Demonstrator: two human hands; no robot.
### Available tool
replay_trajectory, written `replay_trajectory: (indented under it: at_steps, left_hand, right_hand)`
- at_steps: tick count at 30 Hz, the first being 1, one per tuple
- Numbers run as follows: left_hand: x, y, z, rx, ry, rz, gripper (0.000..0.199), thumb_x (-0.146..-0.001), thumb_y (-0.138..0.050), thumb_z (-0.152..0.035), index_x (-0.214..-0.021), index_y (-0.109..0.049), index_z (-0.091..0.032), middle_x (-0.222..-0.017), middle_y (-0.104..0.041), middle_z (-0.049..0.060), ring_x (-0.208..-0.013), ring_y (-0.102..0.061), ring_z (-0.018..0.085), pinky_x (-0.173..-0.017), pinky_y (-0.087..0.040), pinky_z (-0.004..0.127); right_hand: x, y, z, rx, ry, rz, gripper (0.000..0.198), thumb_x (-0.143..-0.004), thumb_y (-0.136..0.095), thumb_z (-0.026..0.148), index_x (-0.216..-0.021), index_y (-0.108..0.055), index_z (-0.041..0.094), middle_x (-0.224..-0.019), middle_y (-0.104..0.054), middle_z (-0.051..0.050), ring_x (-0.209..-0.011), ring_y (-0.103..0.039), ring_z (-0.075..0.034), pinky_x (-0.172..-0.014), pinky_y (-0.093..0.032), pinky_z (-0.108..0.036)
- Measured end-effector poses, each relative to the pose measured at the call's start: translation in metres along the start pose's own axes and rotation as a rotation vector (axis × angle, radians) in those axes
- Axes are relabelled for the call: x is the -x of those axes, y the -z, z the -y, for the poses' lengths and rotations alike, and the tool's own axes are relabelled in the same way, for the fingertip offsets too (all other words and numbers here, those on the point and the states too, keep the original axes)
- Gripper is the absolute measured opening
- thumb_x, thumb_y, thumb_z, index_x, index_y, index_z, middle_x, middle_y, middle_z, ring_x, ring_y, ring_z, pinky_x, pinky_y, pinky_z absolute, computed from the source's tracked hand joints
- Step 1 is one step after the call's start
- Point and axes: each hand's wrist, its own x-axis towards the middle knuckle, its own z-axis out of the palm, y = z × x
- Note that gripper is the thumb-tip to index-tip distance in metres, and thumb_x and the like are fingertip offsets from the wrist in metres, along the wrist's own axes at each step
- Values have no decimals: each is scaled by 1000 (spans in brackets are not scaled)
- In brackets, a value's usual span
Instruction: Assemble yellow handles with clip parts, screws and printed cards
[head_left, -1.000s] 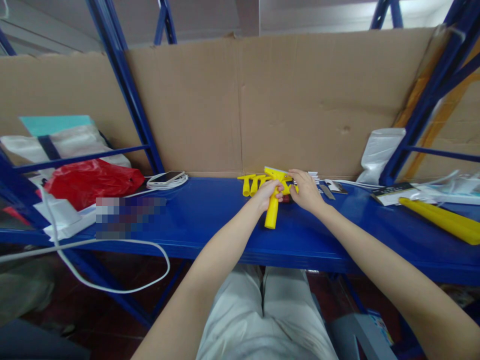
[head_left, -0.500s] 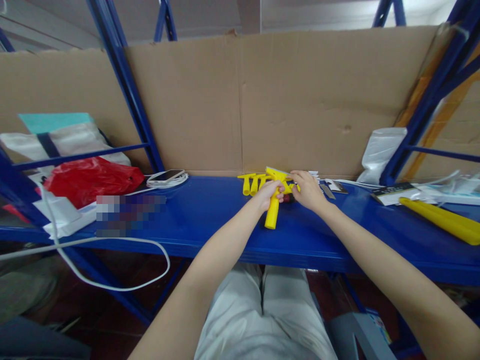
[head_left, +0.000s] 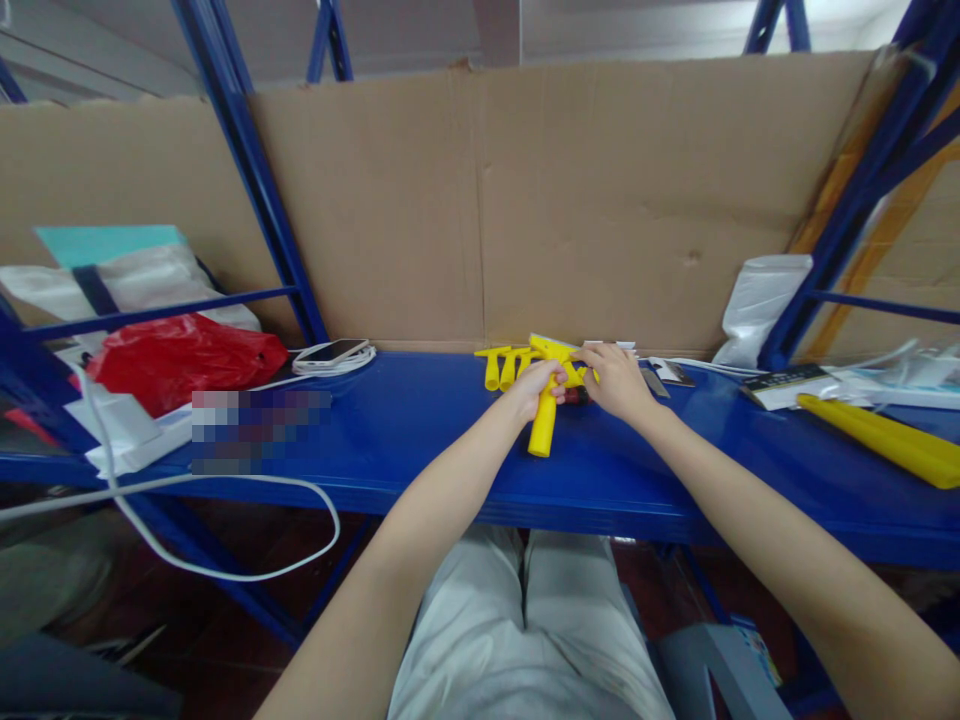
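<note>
A yellow scraper (head_left: 542, 430) with a wide head and a thick round handle is gripped in my left hand (head_left: 536, 388), its fingers wrapped round the neck. The head carries a pale strip along its far edge and points away from me. My right hand (head_left: 611, 378) is at the right end of that head, fingers bent and pressed together; what is between them is hidden. Behind my left hand, several more yellow scrapers (head_left: 492, 370) lie in a row on the blue shelf (head_left: 420, 420). A dark red object (head_left: 577, 396) shows partly between my hands.
Flat grey blades (head_left: 655, 383) lie right of my right hand. Farther right are a long yellow part (head_left: 877, 435) and a white pouch (head_left: 761, 310). On the left are a phone (head_left: 339, 351), a coiled white cable and a red bag (head_left: 184, 360). Cardboard (head_left: 375, 220) stands behind.
Almost nothing differs. My right hand's fingers have shifted very slightly at the scraper's head; the left hand keeps its grip.
</note>
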Motion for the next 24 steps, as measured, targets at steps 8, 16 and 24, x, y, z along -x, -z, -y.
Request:
replay_trajectory:
  at_steps: [8, 16, 24]
  left_hand:
    - [-2, 3, 0, 18, -8, -31, 20, -76, -34, -4, -61, -39, -17, -44, -37, -8, -29, -29, 3, -34, -25, 17]
    - [-8, 8, 0, 46, -48, -150, 19, -76, -37, -6, -61, -38, -18, -46, -37, -8, -31, -29, 3, -37, -25, 17]
    - [-9, 8, 1, 48, -49, -310, 20, -78, -40, -7, -61, -38, -17, -45, -37, -7, -31, -28, 3, -37, -25, 15]
  right_hand:
    - [0, -3, -2, -48, -20, 77, 43, -77, -41, 12, -115, -59, 18, -118, -57, -11, -110, -49, -27, -89, -39, -43]
    - [4, -19, -13, -74, -21, 252, 44, -80, -47, 29, -121, -53, 14, -131, -47, -16, -120, -41, -31, -92, -38, -47]
    - [3, -25, -22, -105, 8, 388, 32, -71, -62, 34, -99, -59, 17, -109, -57, -12, -106, -49, -27, -85, -40, -41]
